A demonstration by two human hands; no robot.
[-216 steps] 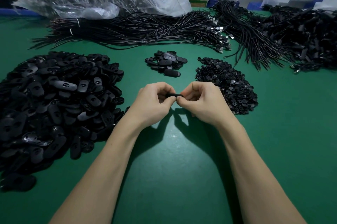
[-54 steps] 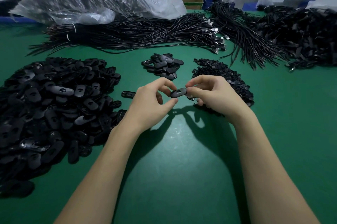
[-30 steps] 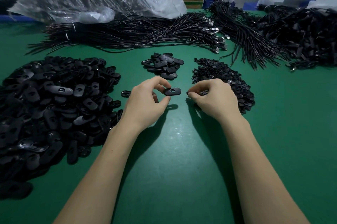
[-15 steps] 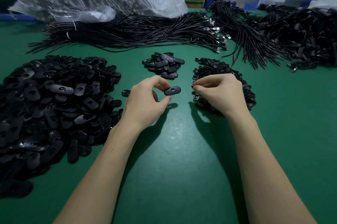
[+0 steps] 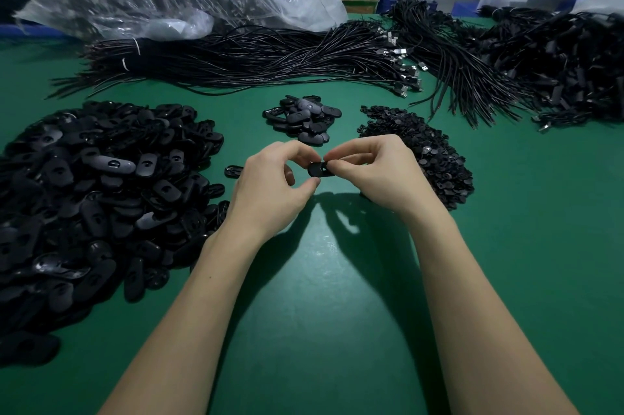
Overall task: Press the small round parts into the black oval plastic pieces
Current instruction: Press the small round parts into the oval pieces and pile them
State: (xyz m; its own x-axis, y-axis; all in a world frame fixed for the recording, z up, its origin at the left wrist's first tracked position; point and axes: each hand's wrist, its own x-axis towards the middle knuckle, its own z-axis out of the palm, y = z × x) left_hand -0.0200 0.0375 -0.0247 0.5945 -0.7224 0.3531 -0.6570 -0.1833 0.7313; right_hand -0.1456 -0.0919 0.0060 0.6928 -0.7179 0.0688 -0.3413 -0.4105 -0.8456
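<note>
Black plastic is what you hold: one oval piece [image 5: 319, 169], up in the air over the green table [image 5: 320, 296], between both hands. Your left hand [image 5: 270, 184] pinches its left end with thumb and first finger. Your right hand [image 5: 374, 171] has its fingertips [image 5: 332, 163] curled tight against the right end. They seem to pinch a small round part there, but it is too tiny to see, so I cannot tell for sure

To do this step well, keep the left pinch firm so the oval does not tip. Line the round part up flat over the hole first, I think, then push straight in with your thumb. If it goes in crooked it may pop out or get stuck

When it sits in, the little pile of done pieces [image 5: 304, 119] just past your hands looks like its home. More ovals wait in the big heap [image 5: 101, 184] on your left, and more round parts in the pile [image 5: 435, 157] just behind your right hand
</note>
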